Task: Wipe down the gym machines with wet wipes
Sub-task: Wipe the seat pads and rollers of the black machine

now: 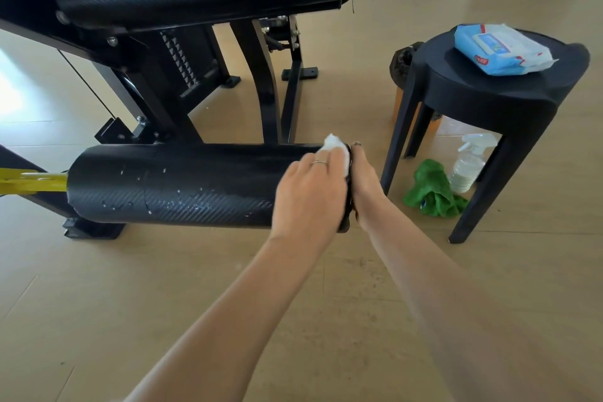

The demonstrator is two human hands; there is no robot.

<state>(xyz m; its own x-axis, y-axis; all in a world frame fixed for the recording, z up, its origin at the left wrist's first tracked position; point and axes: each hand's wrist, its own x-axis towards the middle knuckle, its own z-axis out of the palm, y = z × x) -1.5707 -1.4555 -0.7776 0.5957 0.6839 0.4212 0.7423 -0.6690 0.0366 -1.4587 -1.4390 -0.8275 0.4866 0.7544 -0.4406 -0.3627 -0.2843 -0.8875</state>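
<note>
Both hands [310, 192] press crumpled white wipe [336, 148] against ribbed cylindrical pad [169, 183]

A black stool [483, 91] stands on the wooden floor [228, 287], a green cloth [432, 189] and spray bottle [468, 163] under it

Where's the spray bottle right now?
In the head view the spray bottle stands on the floor at right, under the black stool, just right of the crumpled green cloth.
</note>
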